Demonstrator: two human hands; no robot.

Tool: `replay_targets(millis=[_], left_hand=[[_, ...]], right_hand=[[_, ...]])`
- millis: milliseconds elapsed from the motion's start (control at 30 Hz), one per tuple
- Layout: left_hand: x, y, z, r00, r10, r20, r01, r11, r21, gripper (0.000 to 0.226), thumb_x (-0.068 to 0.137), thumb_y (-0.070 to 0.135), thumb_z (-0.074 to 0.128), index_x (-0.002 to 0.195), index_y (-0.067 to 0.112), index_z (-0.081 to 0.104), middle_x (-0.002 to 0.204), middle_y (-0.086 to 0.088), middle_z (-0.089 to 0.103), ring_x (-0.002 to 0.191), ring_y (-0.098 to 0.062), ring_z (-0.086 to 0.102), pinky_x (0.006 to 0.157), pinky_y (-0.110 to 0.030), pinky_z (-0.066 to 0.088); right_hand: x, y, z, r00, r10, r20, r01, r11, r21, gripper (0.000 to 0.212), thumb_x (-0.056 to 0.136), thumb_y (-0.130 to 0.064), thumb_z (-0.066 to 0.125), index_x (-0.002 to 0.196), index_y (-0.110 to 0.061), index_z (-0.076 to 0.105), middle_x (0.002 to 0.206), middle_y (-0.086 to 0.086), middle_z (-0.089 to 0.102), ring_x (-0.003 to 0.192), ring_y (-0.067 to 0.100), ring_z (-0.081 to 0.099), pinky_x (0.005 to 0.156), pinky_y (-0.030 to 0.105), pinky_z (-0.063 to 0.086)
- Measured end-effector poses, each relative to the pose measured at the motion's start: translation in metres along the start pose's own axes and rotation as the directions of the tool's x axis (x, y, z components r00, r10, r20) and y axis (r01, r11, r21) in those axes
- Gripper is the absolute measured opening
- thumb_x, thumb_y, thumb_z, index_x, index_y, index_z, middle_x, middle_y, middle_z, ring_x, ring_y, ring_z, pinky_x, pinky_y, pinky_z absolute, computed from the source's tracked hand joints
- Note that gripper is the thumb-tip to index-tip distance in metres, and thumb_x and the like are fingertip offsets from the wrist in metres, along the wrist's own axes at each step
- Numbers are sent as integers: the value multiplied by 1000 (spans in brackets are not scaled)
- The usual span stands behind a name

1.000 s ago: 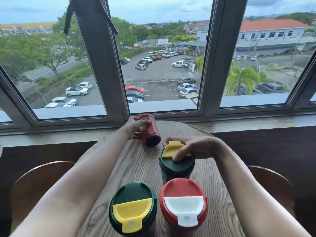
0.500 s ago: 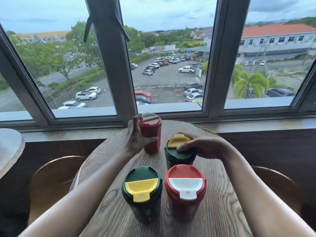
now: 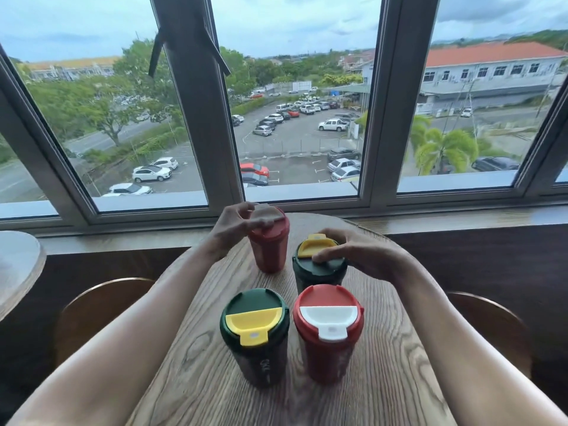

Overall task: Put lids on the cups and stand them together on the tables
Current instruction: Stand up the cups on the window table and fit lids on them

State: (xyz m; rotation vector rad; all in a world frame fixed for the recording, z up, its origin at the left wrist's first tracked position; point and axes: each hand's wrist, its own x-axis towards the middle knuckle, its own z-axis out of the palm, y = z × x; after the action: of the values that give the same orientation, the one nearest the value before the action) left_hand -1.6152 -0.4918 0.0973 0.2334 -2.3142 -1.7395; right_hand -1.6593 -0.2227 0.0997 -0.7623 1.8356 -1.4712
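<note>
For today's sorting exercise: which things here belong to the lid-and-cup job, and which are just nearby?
Job: far red cup, far green cup, near green cup, near red cup, round table.
Nearby: chairs, second table, window.

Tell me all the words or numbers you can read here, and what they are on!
None can be read for sure.
Near green cup: pale marks down its side, too blurred to read.
Near red cup: faint marks on its side, too blurred.
Blue sign across the car park: too small.
Car number plates: too small.
</note>
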Motion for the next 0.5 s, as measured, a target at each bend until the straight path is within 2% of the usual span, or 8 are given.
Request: replay_targets(millis=[67,167,233,300,400,500], left_hand=[[-13,0,-1,998,39,38,-39,999,-9,50,50,35,85,95,18,73,92,-4,74,78,-9,65,71,-23,49],[-37,2,-3,993,53,103,-53,999,-9,52,57,34,84,104,13,73,103,-14,74,90,-17,66,81,-30,48],[-50,1,-5,991,59,121,-59,998,-2,55,60,34,84,108,10,72,104,-16,73,91,-19,65,81,-31,46],[-61,0,-6,989,57,136,-58,998,9,53,62,34,83,110,13,72,104,-10,74,93,-22,67,82,-34,47],[-70,-5,-8,989,58,133,-63,998,28,53,64,38,83,113,20,71,109,-9,74,106,-34,67,91,-42,47],[-76,-9,-10,992,45,122,-45,999,3,61,62,40,84,117,17,69,114,-8,72,110,-33,66,93,-41,49]], right_hand=[[-2,0,3,999,-31,-30,31,999,-13,36,79,-7,73,114,-4,65,99,6,67,91,14,61,74,25,44],[-4,-1,8,997,-63,-52,62,998,-21,34,80,-8,74,112,-5,66,98,6,68,89,14,62,75,26,44],[-5,-1,10,996,-72,-51,71,997,-19,34,79,-9,75,112,-3,66,97,7,69,90,15,62,76,27,44],[-6,0,11,996,-71,-49,70,997,-15,38,76,-14,77,111,-3,66,98,8,69,91,17,62,76,27,45],[-6,3,8,998,-47,-42,47,999,1,45,73,-17,77,113,-1,66,100,9,69,93,19,63,79,28,46],[-5,4,7,999,-20,-50,20,1000,-11,62,69,-23,81,123,1,61,109,10,69,100,19,63,82,29,45]])
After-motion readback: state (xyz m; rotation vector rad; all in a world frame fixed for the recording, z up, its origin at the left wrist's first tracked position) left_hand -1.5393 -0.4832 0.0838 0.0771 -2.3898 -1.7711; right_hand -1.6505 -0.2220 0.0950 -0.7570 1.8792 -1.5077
